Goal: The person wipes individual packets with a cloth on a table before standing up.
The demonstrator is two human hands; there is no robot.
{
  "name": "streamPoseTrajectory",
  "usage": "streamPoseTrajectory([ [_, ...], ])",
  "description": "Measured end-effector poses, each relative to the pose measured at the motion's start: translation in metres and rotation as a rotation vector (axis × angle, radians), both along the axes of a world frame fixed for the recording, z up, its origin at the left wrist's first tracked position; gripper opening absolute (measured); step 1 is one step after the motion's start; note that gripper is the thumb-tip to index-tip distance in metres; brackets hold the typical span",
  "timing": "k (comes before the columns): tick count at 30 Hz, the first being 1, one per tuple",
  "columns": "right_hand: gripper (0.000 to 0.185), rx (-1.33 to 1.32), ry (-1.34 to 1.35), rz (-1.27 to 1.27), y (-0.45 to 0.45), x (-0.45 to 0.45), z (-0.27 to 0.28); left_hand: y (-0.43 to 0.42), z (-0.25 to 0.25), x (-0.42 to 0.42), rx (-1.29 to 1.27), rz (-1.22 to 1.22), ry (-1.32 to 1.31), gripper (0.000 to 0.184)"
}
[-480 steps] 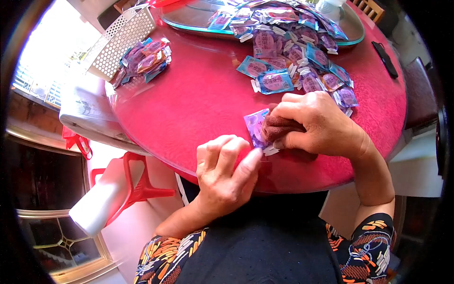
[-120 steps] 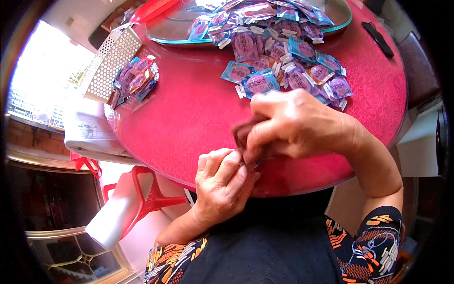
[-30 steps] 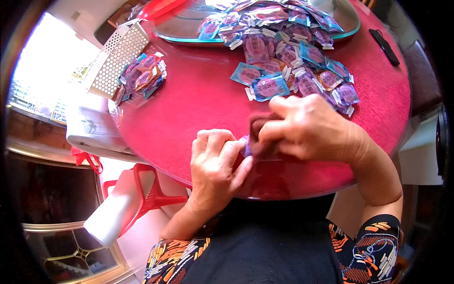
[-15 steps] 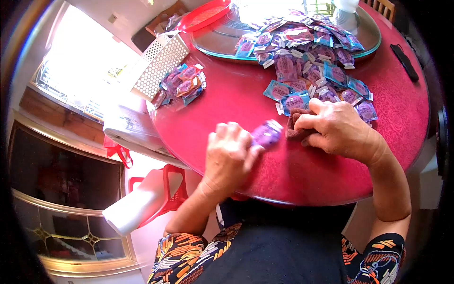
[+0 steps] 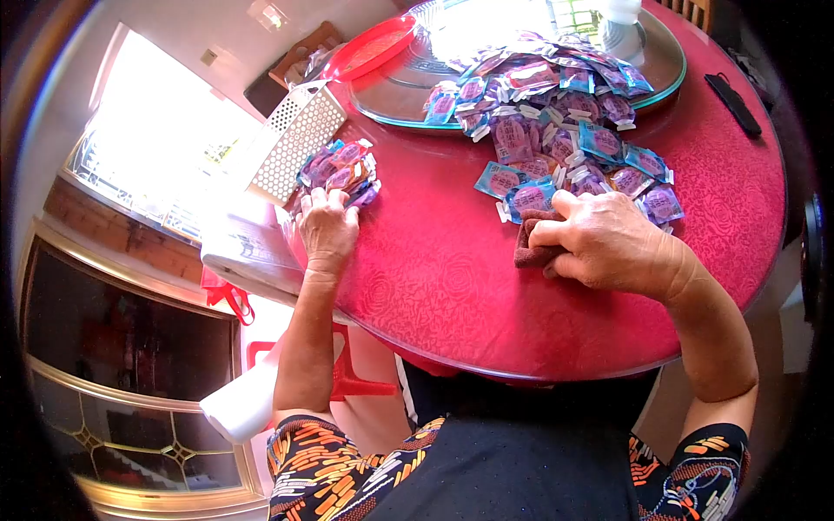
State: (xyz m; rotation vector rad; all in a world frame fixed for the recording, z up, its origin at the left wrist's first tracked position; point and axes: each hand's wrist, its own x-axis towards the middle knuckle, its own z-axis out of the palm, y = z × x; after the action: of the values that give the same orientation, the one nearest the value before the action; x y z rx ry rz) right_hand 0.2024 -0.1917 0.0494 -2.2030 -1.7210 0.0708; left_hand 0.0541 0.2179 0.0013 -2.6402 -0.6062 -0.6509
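Observation:
My right hand (image 5: 608,239) is closed round a folded brown cloth (image 5: 532,247), held on the tabletop just below the large heap. That heap of small purple and blue sachets (image 5: 556,130) with white ends spills from a glass turntable onto the red cloth. My left hand (image 5: 328,227) reaches to the smaller pile of sachets (image 5: 340,167) at the table's left edge. Its fingers are stretched out and rest on the pile's near side. Under the fingertips the sachets are partly hidden.
A white perforated basket (image 5: 300,130) stands behind the small pile. The glass turntable (image 5: 395,113) bears part of the heap and a red tray (image 5: 373,48). A black oblong object (image 5: 732,104) lies at the right on the round red table (image 5: 452,295). Below left are a red stool (image 5: 356,373) and a white roll (image 5: 239,408).
My left hand has moved left and away from me, from mid-table with a purple sachet to the small pile. My right hand keeps the cloth in nearly the same place.

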Motion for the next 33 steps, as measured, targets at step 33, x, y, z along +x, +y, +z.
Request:
streamPoseTrajectory([
  [33,0.016,0.167,-0.077,0.139,0.012,-0.014,-0.010,-0.216,0.006,-0.053,-0.427,-0.806,0.115,0.043],
])
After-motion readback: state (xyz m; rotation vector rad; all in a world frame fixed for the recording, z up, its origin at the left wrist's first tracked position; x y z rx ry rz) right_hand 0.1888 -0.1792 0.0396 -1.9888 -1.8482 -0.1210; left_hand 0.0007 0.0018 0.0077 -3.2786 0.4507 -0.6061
